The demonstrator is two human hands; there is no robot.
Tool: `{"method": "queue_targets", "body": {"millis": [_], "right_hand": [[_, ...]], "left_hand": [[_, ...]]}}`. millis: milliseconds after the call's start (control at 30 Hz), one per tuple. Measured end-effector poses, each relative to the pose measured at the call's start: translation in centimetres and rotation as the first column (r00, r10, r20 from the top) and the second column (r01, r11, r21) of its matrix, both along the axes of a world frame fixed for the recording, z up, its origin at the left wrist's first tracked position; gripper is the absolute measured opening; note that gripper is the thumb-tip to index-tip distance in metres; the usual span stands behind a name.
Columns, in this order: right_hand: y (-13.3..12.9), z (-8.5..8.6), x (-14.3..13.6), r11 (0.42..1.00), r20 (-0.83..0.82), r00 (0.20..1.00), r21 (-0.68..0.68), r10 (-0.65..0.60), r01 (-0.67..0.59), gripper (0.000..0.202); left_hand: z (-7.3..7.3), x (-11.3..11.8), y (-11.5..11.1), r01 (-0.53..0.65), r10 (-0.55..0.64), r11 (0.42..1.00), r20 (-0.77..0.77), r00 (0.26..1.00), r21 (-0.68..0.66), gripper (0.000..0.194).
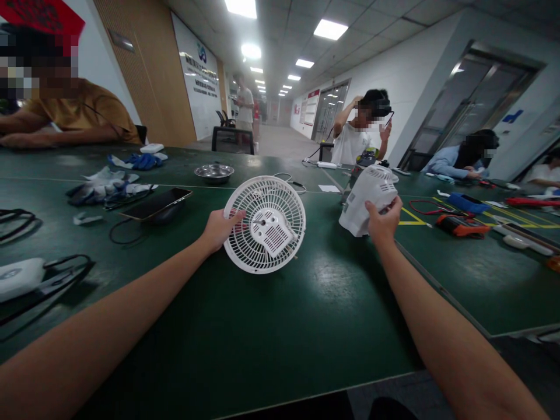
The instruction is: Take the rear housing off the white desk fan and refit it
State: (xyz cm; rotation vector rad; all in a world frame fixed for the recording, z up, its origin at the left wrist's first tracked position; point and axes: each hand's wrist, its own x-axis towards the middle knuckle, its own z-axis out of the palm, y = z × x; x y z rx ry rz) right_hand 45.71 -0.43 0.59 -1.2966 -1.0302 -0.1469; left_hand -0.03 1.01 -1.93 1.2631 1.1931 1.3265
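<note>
My left hand (220,229) grips the left rim of a round white fan grille (265,224), its thumb over the slats. The grille is tilted up above the green table and carries a white motor housing with a short shaft at its centre. On the right, my right hand (384,219) is closed on the edge of a white plastic housing (363,204) with vent slots, thumb on the near side. The two parts are apart. A thin pale cable (291,180) shows behind the grille.
On the green table (262,332) are a metal bowl (214,172), a phone (158,204), gloves (102,184) and black cables at left. An orange meter (462,226) and blue case (468,203) lie right. Several people are around the table's far side.
</note>
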Motion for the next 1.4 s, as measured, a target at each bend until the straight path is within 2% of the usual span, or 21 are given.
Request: {"method": "queue_targets", "body": {"millis": [167, 367, 467, 533, 600, 667, 733, 800, 867, 967, 1000, 1067, 1133, 1167, 1200, 1233, 1267, 1300, 1333, 1367, 1400], "right_hand": [[0.2, -0.1, -0.1, 1.0, 0.036, 0.999, 0.004, 0.012, -0.012, 0.088], [-0.9, 0.7, -0.8, 0.975, 0.2, 0.957, -0.025, -0.209, 0.219, 0.087], [-2.1, 1.9, -2.5, 0.967, 0.293, 0.923, 0.028, -0.248, 0.251, 0.087], [-2.8, 2.4, -4.4, 0.984, 0.32, 0.931, 0.047, -0.176, 0.17, 0.085], [-3.4, 2.5, -6.9, 0.999, 0.293, 0.955, -0.005, -0.035, 0.038, 0.084], [-3.5, 1.8, -9.4, 0.984, 0.278, 0.951, -0.147, 0.136, -0.098, 0.082], [-3.3, 0.6, -11.3, 0.934, 0.25, 0.935, -0.316, 0.252, -0.167, 0.074], [-2.6, -0.8, -12.6, 0.867, 0.26, 0.917, -0.476, 0.302, -0.15, 0.068], [-1.9, -2.0, -13.3, 0.79, 0.309, 0.897, -0.61, 0.316, -0.067, 0.069], [-1.4, -2.6, -13.6, 0.705, 0.381, 0.864, -0.707, 0.328, 0.044, 0.073], [-1.5, -2.5, -13.6, 0.709, 0.398, 0.856, -0.703, 0.329, 0.055, 0.073], [-2.0, -1.9, -14.0, 0.775, 0.425, 0.846, -0.631, 0.323, 0.021, 0.072], [-3.0, -1.2, -14.9, 0.843, 0.377, 0.857, -0.526, 0.352, -0.114, 0.066], [-3.6, -0.9, -15.5, 0.839, 0.293, 0.863, -0.492, 0.411, -0.233, 0.061], [-4.2, -0.6, -16.3, 0.791, 0.156, 0.849, -0.478, 0.505, -0.382, 0.055], [-4.8, -0.4, -17.2, 0.686, -0.036, 0.789, -0.472, 0.613, -0.554, 0.05], [-5.4, -0.3, -18.2, 0.535, -0.27, 0.674, -0.439, 0.687, -0.722, 0.048], [-6.0, -0.3, -19.1, 0.396, -0.47, 0.538, -0.371, 0.7, -0.84, 0.047], [-6.5, -0.4, -20.1, 0.264, -0.61, 0.395, -0.297, 0.686, -0.918, 0.048], [-7.0, -0.4, -20.9, 0.157, -0.696, 0.277, -0.232, 0.663, -0.96, 0.05], [-7.3, -0.4, -21.6, 0.099, -0.744, 0.2, -0.178, 0.638, -0.979, 0.049]], "left_hand": [[0.0, -0.1, -0.1, 0.005, -0.005, 1.0, -0.021, 1.0, 0.01, 0.018], [0.2, 0.0, -0.2, 0.01, -0.01, 1.0, -0.016, 1.0, 0.016, 0.016], [0.4, 0.0, -0.4, 0.021, -0.021, 1.0, 0.003, 1.0, -0.006, 0.015], [0.5, 0.0, -0.5, 0.032, -0.032, 0.999, 0.006, 0.999, -0.015, 0.016], [0.6, 0.0, -0.6, 0.05, -0.05, 0.999, 0.0, 0.999, -0.006, 0.018], [0.8, 0.1, -0.7, 0.055, -0.055, 0.998, -0.004, 0.998, 0.012, 0.019], [0.9, 0.3, -0.8, 0.021, -0.021, 0.999, 0.0, 1.0, 0.035, 0.018], [0.9, 0.4, -0.7, 0.01, -0.011, 0.999, 0.017, 1.0, 0.038, 0.019], [0.8, 0.5, -0.6, 0.018, -0.018, 0.999, 0.015, 1.0, 0.035, 0.02], [0.7, 0.4, -0.5, -0.027, 0.028, 0.999, -0.035, 0.999, 0.016, 0.026], [0.7, 0.4, -0.5, -0.051, 0.053, 0.998, -0.066, 0.996, 0.019, 0.028], [0.8, 0.4, -0.6, -0.076, 0.079, 0.996, -0.106, 0.991, 0.036, 0.031], [0.8, 0.4, -0.7, -0.071, 0.076, 0.996, -0.104, 0.992, 0.05, 0.031], [0.9, 0.4, -0.8, -0.073, 0.078, 0.996, -0.093, 0.993, 0.06, 0.032], [0.9, 0.4, -0.8, -0.088, 0.094, 0.993, -0.083, 0.992, 0.077, 0.032], [0.9, 0.4, -0.9, -0.122, 0.131, 0.987, -0.08, 0.988, 0.107, 0.032], [0.8, 0.4, -0.9, -0.173, 0.187, 0.974, -0.081, 0.979, 0.148, 0.032], [0.8, 0.4, -0.9, -0.234, 0.253, 0.952, -0.079, 0.964, 0.195, 0.033], [0.8, 0.4, -0.9, -0.292, 0.318, 0.925, -0.075, 0.945, 0.242, 0.034], [0.8, 0.4, -0.9, -0.342, 0.374, 0.897, -0.069, 0.925, 0.28, 0.035], [0.8, 0.3, -1.0, -0.377, 0.416, 0.873, -0.067, 0.907, 0.309, 0.036]]}}
